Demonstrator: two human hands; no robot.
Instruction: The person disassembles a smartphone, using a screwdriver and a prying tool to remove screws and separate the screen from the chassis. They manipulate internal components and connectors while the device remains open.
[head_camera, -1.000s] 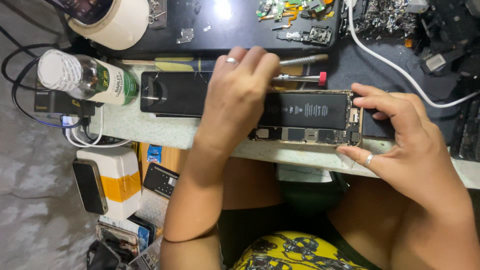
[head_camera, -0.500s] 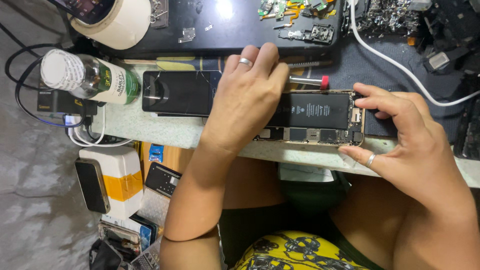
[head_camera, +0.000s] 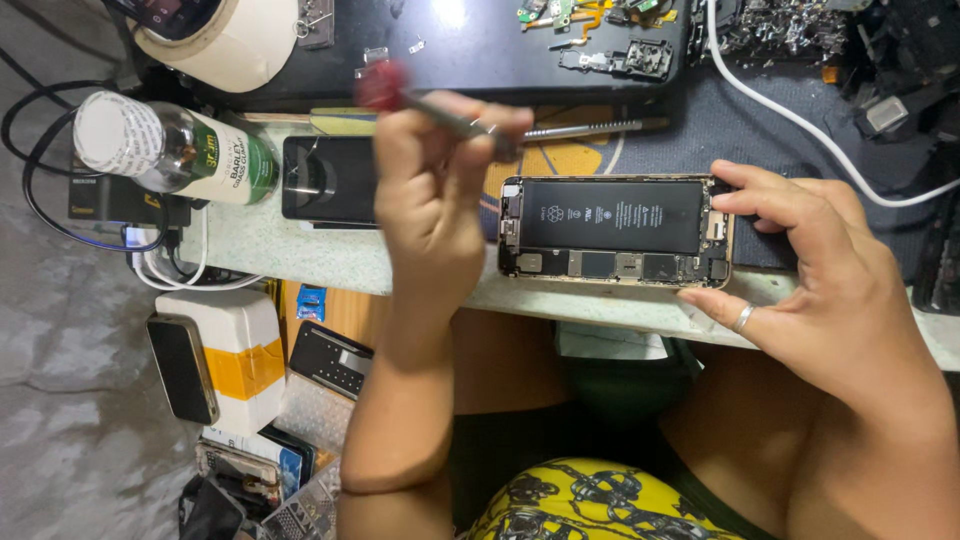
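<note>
An opened phone (head_camera: 615, 230) with a black battery showing lies at the table's front edge. My right hand (head_camera: 810, 270) grips its right end with thumb and fingers, a ring on one finger. Left of the phone, my left hand (head_camera: 430, 200) is raised and holds a thin screwdriver (head_camera: 450, 115) with a red cap, blurred by motion. The shaft points right, above the phone's top left corner. A metal tool (head_camera: 590, 128) lies just behind the phone. A black phone panel (head_camera: 320, 180) rests on the table to the left of my left hand.
A clear bottle with a green label (head_camera: 170, 150) lies at the left. Behind are a black tray (head_camera: 480, 55) with small parts, a white round container (head_camera: 230, 45) and a white cable (head_camera: 800, 105). Below the table edge sit a white box (head_camera: 230, 350) and another phone (head_camera: 185, 368).
My left hand has lifted off the opened phone and moved left, now holding the red-capped screwdriver. The battery is uncovered. My right hand keeps its grip.
</note>
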